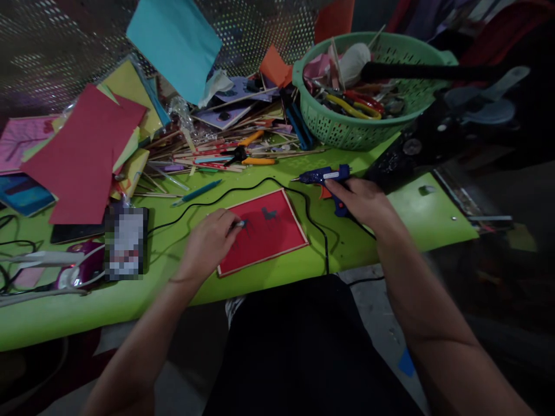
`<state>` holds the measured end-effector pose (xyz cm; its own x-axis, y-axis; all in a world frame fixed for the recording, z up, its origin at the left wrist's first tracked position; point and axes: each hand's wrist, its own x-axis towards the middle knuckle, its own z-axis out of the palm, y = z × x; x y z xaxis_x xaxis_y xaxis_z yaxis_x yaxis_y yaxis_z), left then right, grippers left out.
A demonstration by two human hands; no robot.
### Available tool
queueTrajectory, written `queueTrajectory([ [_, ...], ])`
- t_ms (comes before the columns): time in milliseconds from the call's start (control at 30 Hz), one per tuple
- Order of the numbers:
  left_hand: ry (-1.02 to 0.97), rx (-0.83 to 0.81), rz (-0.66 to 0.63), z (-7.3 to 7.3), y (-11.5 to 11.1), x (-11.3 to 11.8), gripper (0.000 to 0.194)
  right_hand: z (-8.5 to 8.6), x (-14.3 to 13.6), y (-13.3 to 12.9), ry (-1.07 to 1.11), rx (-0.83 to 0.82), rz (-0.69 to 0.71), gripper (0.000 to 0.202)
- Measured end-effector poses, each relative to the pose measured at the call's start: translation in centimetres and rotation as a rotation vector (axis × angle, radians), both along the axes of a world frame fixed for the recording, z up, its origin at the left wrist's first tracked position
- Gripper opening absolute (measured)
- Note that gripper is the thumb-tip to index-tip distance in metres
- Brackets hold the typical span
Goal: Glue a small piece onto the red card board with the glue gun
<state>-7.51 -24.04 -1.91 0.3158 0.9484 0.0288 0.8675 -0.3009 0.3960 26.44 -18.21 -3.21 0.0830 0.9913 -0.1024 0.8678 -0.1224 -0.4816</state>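
My left hand (212, 240) is over the left part of a red board (277, 231) edged with thin pale sticks. Its fingertips are pinched on a small dark piece whose exact form I cannot make out. On the board, a dark chair-shaped cutout (269, 214) stands out against the red to the right of those fingers. My right hand (359, 199) grips a blue hot glue gun (323, 175) with an orange trigger, its nozzle pointing left just beyond the board's upper right corner. A black cord (318, 222) curves around the board.
A green basket (333, 127) of tools stands at the back right. Left of it lie orange-handled pliers (243, 155), loose sticks and a teal pen (197, 193). Red paper (87, 156) and a phone (127, 242) are at left. The green table's (173, 297) front edge is close.
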Motion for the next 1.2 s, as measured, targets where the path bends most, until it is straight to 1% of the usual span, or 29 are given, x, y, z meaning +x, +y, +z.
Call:
queueTrajectory([
  [167, -0.021, 0.016, -0.002, -0.1, -0.2, -0.1, 0.013, -0.2, 0.2, 0.0, 0.035, 0.01, 0.011, 0.054],
  [367, -0.088, 0.004, 0.033, -0.1, -0.4, -0.2, 0.024, -0.5, 0.4, 0.2, 0.059, 0.003, 0.012, 0.052],
  [533, -0.141, 0.035, 0.056, 0.0, -0.4, -0.4, 0.022, -0.7, 0.5, 0.3, 0.052, 0.01, 0.008, 0.054],
  [700, -0.185, 0.031, 0.015, -0.9, -0.2, -0.7, 0.018, -0.5, 0.5, 0.3, 0.055, 0.019, 0.021, 0.055],
  [867, -0.196, 0.041, 0.012, -1.4, 0.0, -0.8, 0.017, -0.1, 0.3, 0.1, 0.029, -0.013, 0.022, 0.054],
  [967, -0.178, 0.043, 0.002, -1.2, 0.0, -0.6, 0.018, -0.1, 0.2, 0.0, 0.024, -0.013, 0.029, 0.053],
  [1067, -0.153, 0.006, -0.001, -0.6, 0.0, -0.5, 0.015, -0.1, 0.3, 0.0, 0.021, -0.009, 0.039, 0.052],
  [1133, -0.151, -0.019, 0.04, 0.0, 0.0, -0.6, 0.014, 0.0, 0.4, 0.1, 0.016, -0.023, 0.055, 0.052],
  [1200, -0.174, 0.012, 0.129, 0.8, 0.1, -1.1, 0.019, 0.1, 0.5, 0.1, -0.005, -0.045, 0.081, 0.051],
])
